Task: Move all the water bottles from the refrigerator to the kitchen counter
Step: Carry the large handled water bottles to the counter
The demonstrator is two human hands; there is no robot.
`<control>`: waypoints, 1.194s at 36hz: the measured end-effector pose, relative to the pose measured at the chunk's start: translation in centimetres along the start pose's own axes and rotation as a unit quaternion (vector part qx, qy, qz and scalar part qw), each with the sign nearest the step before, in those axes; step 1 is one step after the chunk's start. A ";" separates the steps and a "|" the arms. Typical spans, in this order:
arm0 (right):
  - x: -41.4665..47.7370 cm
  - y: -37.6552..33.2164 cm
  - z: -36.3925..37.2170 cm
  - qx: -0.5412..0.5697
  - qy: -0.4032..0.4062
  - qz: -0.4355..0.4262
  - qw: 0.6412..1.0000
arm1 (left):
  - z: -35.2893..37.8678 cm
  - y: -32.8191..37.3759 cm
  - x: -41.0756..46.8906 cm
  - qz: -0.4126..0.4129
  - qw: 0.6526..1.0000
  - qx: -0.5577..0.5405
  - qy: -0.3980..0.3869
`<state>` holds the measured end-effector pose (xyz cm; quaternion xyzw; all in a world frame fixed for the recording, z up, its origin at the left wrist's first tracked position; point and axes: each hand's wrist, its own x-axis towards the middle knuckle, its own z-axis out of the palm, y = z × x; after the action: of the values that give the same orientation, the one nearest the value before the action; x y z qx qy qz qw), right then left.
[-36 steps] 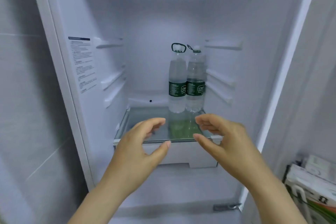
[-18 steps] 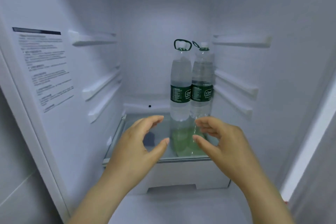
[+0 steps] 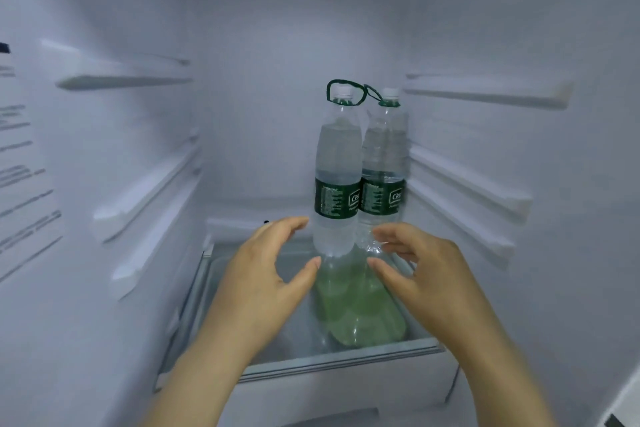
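Two clear water bottles with dark green labels and green carry loops stand upright side by side on the glass shelf (image 3: 263, 350) inside the open refrigerator. The left bottle (image 3: 337, 163) is slightly nearer, and the right bottle (image 3: 384, 163) touches it. My left hand (image 3: 266, 274) is open, fingers curved, just left of the left bottle's base. My right hand (image 3: 426, 270) is open too, in front of the right bottle's base. Neither hand grips a bottle.
White shelf rails (image 3: 467, 191) jut from the right wall, and matching rails (image 3: 138, 198) line the left wall. A printed sticker (image 3: 20, 177) is on the left wall. A white drawer front (image 3: 346, 392) sits under the glass shelf.
My view and both hands have moved deeper into the refrigerator. The hands now flank the bottles' lower parts, where earlier they hovered over the shelf's front edge.
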<state>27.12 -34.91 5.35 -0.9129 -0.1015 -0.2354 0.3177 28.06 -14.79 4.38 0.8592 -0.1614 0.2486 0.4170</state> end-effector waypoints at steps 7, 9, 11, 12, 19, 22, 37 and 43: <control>3.0 0.9 0.8 0.001 -0.005 -0.012 1.000 | 1.1 -1.3 3.1 -0.017 1.000 -0.007 0.015; 3.7 1.3 0.9 0.002 -0.001 -0.014 1.000 | 1.4 -1.4 4.3 -0.009 1.000 -0.009 0.025; 4.5 1.8 1.0 0.006 0.004 -0.015 1.000 | 1.8 -1.3 5.7 -0.001 1.000 -0.004 0.028; 4.9 2.0 1.0 0.006 0.005 -0.016 1.000 | 2.0 -1.2 6.5 0.000 1.000 0.001 0.027; 6.9 3.4 1.0 0.013 0.002 -0.013 1.000 | 3.3 -0.9 12.0 0.008 1.000 0.015 0.012; 7.7 3.8 0.9 0.025 0.008 -0.011 1.000 | 4.1 -1.1 13.7 0.003 1.000 0.024 0.007; 10.4 5.3 1.3 0.033 0.013 -0.006 0.999 | 7.2 -1.9 20.6 -0.027 0.998 0.056 0.000; 10.5 5.8 1.3 0.025 0.018 -0.008 1.000 | 8.2 -1.4 21.9 -0.034 0.999 0.008 -0.001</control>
<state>38.67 -38.22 6.54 -0.8995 -0.1087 -0.2520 0.3399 49.19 -21.96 11.44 0.8676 -0.1307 0.2349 0.4183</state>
